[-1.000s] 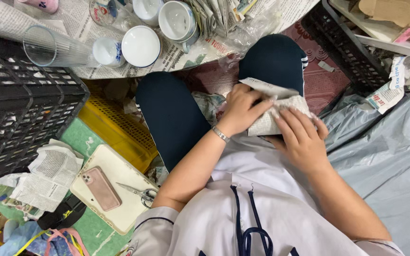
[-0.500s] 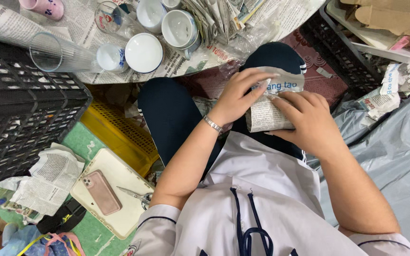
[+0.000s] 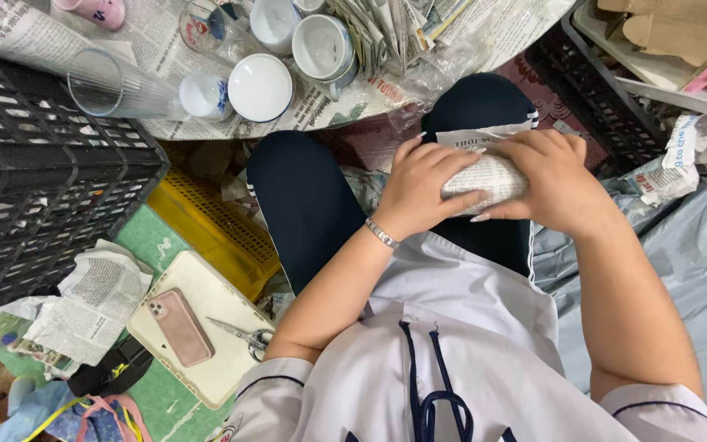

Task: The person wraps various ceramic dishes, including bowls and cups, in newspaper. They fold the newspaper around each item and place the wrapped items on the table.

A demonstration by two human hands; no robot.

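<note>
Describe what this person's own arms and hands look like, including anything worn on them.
Both arms are bare below short white sleeves edged with a thin dark line. The left hand has a slim silver bracelet at the wrist and long pale nails. The right hand also has long pale nails; no bracelet or ring shows.

We've got a newspaper-covered bench (image 3: 165, 33) holding white cups (image 3: 260, 87) and a clear glass (image 3: 116, 84); on the floor (image 3: 153, 237), a cream board (image 3: 206, 360) with phone (image 3: 179, 326) and scissors (image 3: 243, 336).
</note>
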